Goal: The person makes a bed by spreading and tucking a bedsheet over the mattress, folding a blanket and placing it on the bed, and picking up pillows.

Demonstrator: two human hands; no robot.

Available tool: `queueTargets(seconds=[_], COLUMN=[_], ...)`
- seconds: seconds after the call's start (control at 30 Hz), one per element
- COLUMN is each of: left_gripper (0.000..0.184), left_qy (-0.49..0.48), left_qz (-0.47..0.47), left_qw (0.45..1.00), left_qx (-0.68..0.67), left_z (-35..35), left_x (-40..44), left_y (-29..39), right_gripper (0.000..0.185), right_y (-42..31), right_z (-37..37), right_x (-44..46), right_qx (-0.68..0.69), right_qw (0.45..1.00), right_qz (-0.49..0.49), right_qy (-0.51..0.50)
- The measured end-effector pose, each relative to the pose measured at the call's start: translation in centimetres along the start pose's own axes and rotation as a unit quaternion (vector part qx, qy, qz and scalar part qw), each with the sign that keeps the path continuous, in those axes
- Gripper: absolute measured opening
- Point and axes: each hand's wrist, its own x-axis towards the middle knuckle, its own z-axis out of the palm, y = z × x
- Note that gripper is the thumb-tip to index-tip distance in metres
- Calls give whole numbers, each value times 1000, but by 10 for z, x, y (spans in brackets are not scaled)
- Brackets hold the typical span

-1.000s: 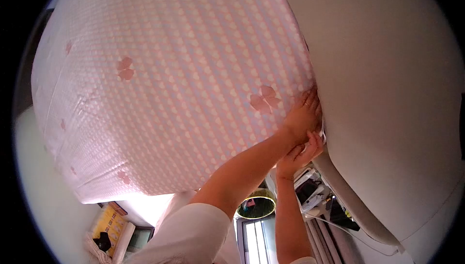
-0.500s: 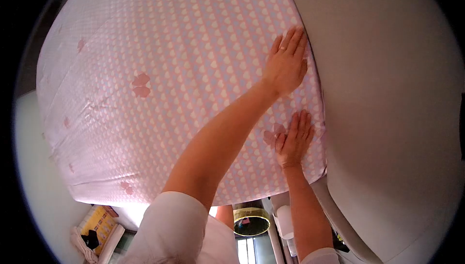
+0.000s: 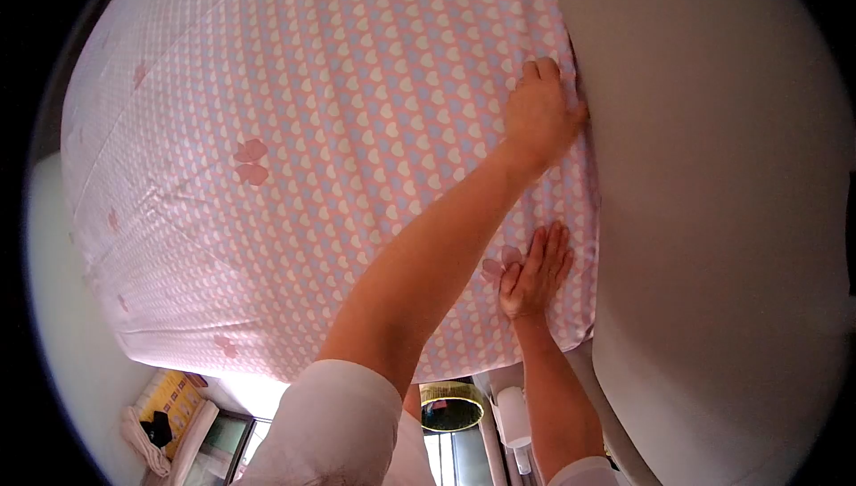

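Note:
A pink bed sheet (image 3: 357, 129) patterned with rows of small hearts and a few larger pink shapes covers the mattress. My left hand (image 3: 542, 116) is at the sheet's right edge, fingers curled into the fabric and thumb at the border. The cloth beside it is slightly pulled, and a narrow dark gap shows there. Lower down, my right hand (image 3: 537, 276) lies flat on the sheet near the same edge, fingers spread, next to a pink petal-like print (image 3: 502, 263).
A smooth beige-grey panel (image 3: 713, 174) runs along the bed's right side, close to both hands. Below the bed's near edge are a round yellow-rimmed container (image 3: 452, 407), a white object (image 3: 512, 416) and a yellow package (image 3: 169, 401) beside white cloth.
My left hand has gone from lying flat to curled at the sheet's edge, shifting slightly right. My right hand stays flat, a little lower in view. The camera view has shifted slightly.

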Motion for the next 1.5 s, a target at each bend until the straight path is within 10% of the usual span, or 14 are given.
queueTargets(seconds=[0.23, 0.3, 0.6, 1.13, 1.3, 1.4, 1.5], left_gripper=[36, 31, 23, 16, 16, 18, 25], left_qy=[52, 23, -125, -169, 5, 66, -62], left_qz=[14, 187, 10, -3, -72, 82, -13], left_qw=[999, 970, 971, 966, 956, 942, 944], left_qx=[9, 151, 203, 195, -285, -319, -324], left_z=[-12, -15, -8, 0, 6, 20, 7], left_x=[3, 1, 17, 8, -13, -12, -15], left_y=[1, -8, 14, 13, -13, -11, 3], right_gripper=[56, 57, 58, 57, 57, 58, 55], right_y=[0, 0, 3, -1, -1, 1, 1], right_z=[0, 0, 1, 1, 3, 3, 3], right_x=[0, 0, -1, 1, 1, -1, 2], right_qx=[3, 3, -14, -21, -10, -17, -20], right_qw=[1000, 1000, 1000, 999, 999, 1000, 999], right_qz=[-6, -7, -6, -19, -17, -16, -26], right_qy=[12, 16, 1, 21, 30, 20, 21])
